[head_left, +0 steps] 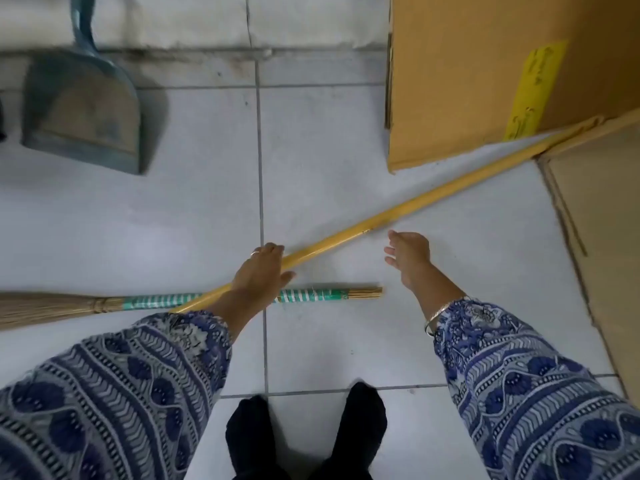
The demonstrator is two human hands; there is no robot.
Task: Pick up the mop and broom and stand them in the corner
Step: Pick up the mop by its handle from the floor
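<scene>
A long yellow mop handle (433,199) runs diagonally across the tiled floor, from beneath my left sleeve up to the cardboard box at the right; its mop head is out of sight. My left hand (258,273) is wrapped around its lower part, fingers over the top and thumb below. The broom (311,295) lies flat and horizontal just in front of me, its handle bound in green and white tape, its straw bristles at the left edge; the mop handle crosses over it. My right hand (408,254) hovers with fingers spread just below the mop handle, touching nothing.
A teal dustpan (83,109) leans against the wall base at the upper left. A large cardboard box (485,81) stands at the upper right, with more cardboard (599,237) along the right edge. My feet in black socks (304,434) stand on the pale tiles.
</scene>
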